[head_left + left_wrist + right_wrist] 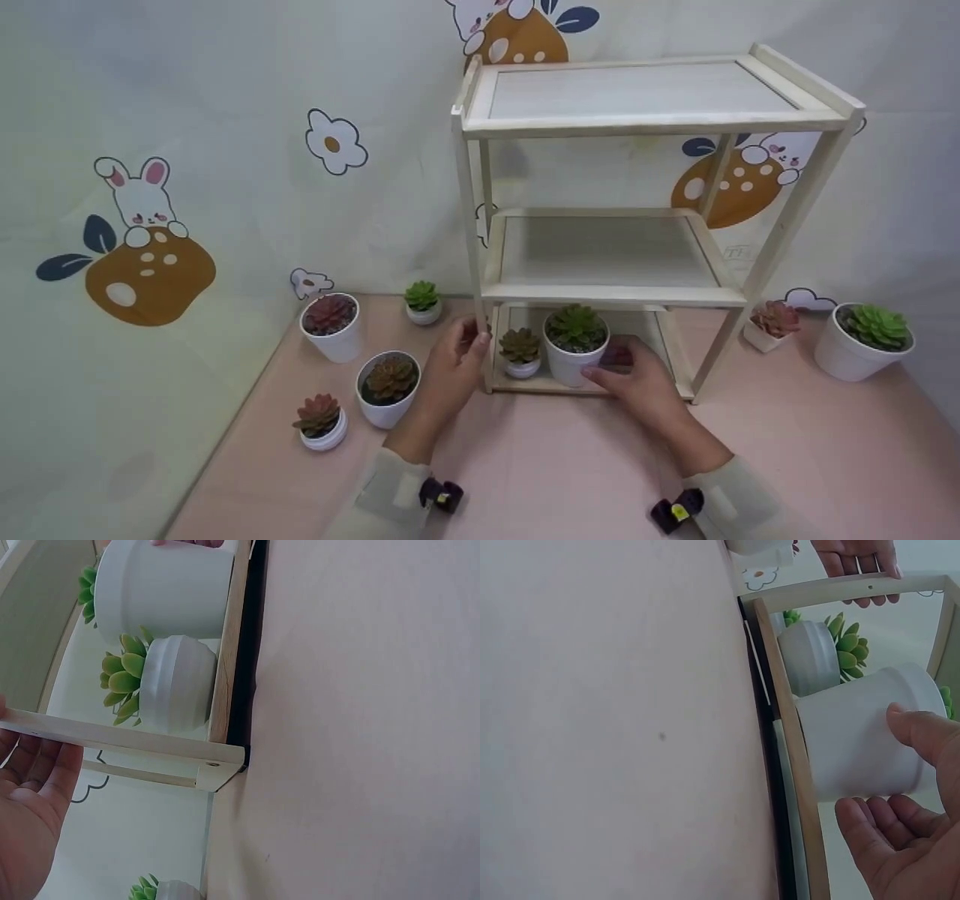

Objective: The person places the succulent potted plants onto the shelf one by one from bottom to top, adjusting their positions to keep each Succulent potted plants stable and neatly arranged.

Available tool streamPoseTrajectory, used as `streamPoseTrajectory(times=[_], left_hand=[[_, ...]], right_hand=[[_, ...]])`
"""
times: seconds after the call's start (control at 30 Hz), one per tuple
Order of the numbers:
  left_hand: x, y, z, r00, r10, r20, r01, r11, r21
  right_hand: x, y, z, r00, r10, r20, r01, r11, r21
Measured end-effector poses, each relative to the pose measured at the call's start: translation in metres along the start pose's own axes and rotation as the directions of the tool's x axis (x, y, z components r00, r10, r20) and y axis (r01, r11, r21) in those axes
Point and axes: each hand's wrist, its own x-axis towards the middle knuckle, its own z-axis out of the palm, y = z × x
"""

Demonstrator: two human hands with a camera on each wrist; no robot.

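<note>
A pale wooden three-tier shelf rack (615,295) stands on the table. My left hand (455,360) holds its front left post (112,733), fingers passing behind it. On the bottom tier, a large white pot with a green succulent (576,341) sits near the front edge. My right hand (637,379) has its thumb (919,731) on the front of this pot and its fingers curled at the pot's right side. Just left of it, a small potted succulent (520,352) stands on the same tier, between the post and the large pot.
Left of the rack stand a dark red succulent (331,326), a small green one (423,302), a brownish one (388,388) and a small reddish one (320,421). Right of it are a pink succulent (772,325) and a large green one (864,341). A patterned cloth (247,187) hangs behind.
</note>
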Motion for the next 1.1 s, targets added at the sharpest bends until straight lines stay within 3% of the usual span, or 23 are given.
streamPoseTrajectory(times=[0.57, 0.9, 1.1], left_hand=[[-0.0013, 0.0011, -0.0011, 1.0, -0.023, 0.005, 0.023, 0.999, 0.032], [-0.0019, 0.0014, -0.0004, 0.998, -0.066, 0.015, 0.066, 0.998, 0.019], [-0.0013, 0.0025, -0.0009, 0.998, -0.057, 0.007, 0.057, 0.998, 0.022]], right_hand=[[0.0023, 0.0, -0.0001, 0.999, -0.017, -0.042, 0.016, 0.999, -0.031], [0.005, 0.0008, 0.0004, 0.999, -0.026, -0.042, 0.024, 0.999, -0.028], [0.0082, 0.0026, 0.0007, 0.999, -0.031, -0.034, 0.029, 0.998, -0.058]])
